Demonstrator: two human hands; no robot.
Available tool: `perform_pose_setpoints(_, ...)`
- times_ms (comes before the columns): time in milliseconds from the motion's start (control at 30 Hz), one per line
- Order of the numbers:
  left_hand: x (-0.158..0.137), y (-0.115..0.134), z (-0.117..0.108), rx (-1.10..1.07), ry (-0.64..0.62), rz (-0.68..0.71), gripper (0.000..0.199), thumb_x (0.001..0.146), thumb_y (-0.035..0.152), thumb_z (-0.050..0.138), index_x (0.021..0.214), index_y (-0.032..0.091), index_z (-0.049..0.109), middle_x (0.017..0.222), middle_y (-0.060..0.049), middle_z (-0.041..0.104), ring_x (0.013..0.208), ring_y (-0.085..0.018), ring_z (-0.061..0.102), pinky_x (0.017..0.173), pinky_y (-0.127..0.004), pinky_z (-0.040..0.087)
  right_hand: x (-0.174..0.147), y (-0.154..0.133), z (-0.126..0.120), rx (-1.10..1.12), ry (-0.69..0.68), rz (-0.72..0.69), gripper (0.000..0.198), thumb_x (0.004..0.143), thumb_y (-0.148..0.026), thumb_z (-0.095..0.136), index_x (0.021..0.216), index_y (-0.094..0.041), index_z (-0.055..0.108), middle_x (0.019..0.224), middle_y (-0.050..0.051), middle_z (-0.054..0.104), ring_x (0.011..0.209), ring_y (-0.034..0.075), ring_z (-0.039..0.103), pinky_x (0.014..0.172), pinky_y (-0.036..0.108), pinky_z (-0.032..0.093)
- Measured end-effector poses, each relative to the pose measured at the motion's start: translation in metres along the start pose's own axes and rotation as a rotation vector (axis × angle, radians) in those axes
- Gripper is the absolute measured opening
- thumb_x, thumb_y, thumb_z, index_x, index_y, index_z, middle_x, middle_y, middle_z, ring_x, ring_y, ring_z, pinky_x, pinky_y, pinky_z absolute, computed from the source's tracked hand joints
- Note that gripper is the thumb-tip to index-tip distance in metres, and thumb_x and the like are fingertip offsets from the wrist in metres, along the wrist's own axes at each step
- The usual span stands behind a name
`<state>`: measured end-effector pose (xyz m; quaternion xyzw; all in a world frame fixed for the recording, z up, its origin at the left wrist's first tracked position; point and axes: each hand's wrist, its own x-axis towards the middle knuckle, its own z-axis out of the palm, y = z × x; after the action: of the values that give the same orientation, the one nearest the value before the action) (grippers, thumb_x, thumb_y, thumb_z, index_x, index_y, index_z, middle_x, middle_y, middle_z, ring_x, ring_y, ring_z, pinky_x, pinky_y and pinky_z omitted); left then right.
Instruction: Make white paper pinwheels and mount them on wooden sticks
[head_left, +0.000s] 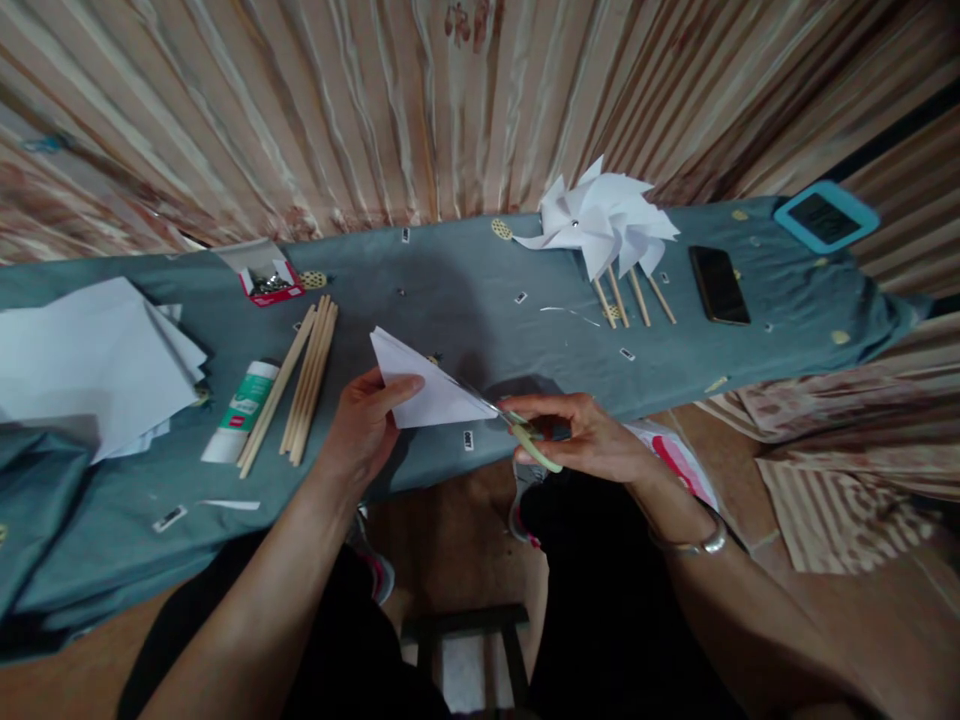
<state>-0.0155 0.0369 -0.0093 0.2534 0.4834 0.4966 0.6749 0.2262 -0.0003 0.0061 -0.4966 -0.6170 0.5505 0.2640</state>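
My left hand (370, 425) pinches a folded white sheet of paper (431, 392), thumb on top, near its left end. The paper is a triangle whose narrow tip points right. In my right hand (589, 435) is a pair of scissors with light green handles (536, 448), fingers through the loops. The blades meet the paper along its upper sloping edge near the right tip. How far they have cut in, I cannot make out. Both hands are above the front edge of the cloth-covered table (450, 270).
Left lie a stack of white paper (97, 365), a glue stick (241, 412), several wooden sticks (309, 385) and an opened red box of small metal pins (271, 282). Right are paper pinwheels (607, 220) on sticks, a phone (718, 285) and a blue-framed device (826, 217). A curtain (420, 110) hangs behind.
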Motion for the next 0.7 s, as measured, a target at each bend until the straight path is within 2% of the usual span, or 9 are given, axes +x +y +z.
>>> perform_pose_setpoints(233, -0.001, 0.0, 0.003, -0.047, -0.002, -0.019, 0.023, 0.048, 0.019, 0.085, 0.068, 0.017, 0.074, 0.067, -0.001, 0.073, 0.061, -0.015, 0.066, 0.061, -0.025, 0.053, -0.003, -0.002, 0.007, -0.186, 0.014, -0.024, 0.05, 0.071, -0.031, 0.08, 0.12, -0.023, 0.07, 0.099, 0.001, 0.076, 0.076, 0.013, 0.066, 0.068, 0.023, 0.052)
perform_pose_setpoints(467, 0.0, -0.003, 0.007, -0.075, 0.008, -0.031, 0.027, 0.044, 0.018, 0.088, 0.068, 0.017, 0.074, 0.067, 0.0, 0.074, 0.059, -0.012, 0.064, 0.06, -0.022, 0.053, -0.004, -0.001, 0.015, -0.402, 0.062, -0.175, 0.049, 0.077, -0.038, 0.075, 0.122, -0.02, 0.068, 0.098, 0.003, 0.075, 0.074, 0.013, 0.066, 0.068, 0.024, 0.05)
perform_pose_setpoints(700, 0.001, -0.006, 0.003, -0.097, -0.018, 0.003, 0.023, 0.049, 0.018, 0.087, 0.069, 0.016, 0.075, 0.067, 0.001, 0.073, 0.06, -0.011, 0.063, 0.061, -0.021, 0.053, -0.004, -0.003, 0.021, -0.483, 0.09, -0.226, 0.052, 0.081, -0.041, 0.071, 0.127, -0.018, 0.065, 0.109, 0.008, 0.074, 0.09, 0.018, 0.07, 0.078, 0.029, 0.054)
